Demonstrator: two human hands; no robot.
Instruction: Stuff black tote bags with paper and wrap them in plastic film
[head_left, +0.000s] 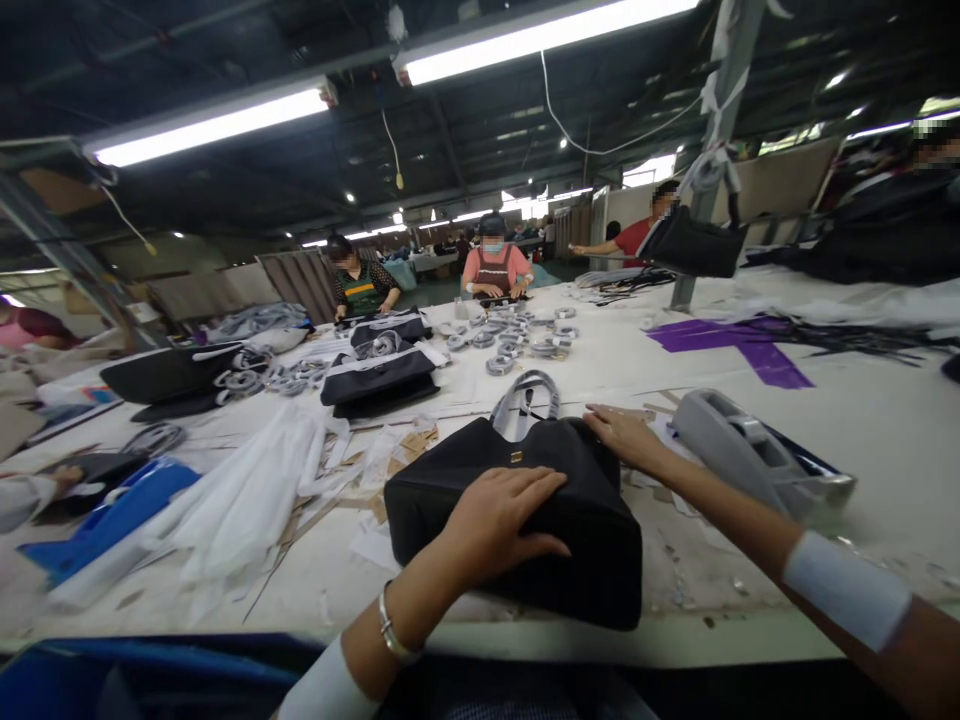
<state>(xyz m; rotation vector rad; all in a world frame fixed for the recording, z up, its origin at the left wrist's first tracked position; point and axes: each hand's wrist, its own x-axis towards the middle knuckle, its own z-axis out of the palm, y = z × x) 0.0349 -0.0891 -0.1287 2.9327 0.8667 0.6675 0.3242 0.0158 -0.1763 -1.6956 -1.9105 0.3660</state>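
- We face a broad white worktable (892, 420) under tube lamps; its near edge runs just on our side of the left hand (499, 525).
- That hand lies on a smooth black handbag (592, 520), fingers extended, thumb apart, resting on the surface without a grasp.
- The handbag sits beneath both hands, its near corner close to the table edge; a strong pull toward us could send it over.
- The silver-coloured metal bracelet (386, 618) behind our left hand might scratch the black surface if dragged across it.
- Our right hand (630, 435) reaches the far side, fingers extended; its thumb is hidden, so we cannot tell whether it pinches anything.
- Just right of that hand, a bulky grey tape dispenser (720, 440) limits elbow room; a sideways sweep could knock it.
- Left of our left hand, crumpled white sheets (247, 490) could snag a sliding corner.
- Beyond the dispenser, toward the flat purple strip (772, 360), we judge movement easiest.
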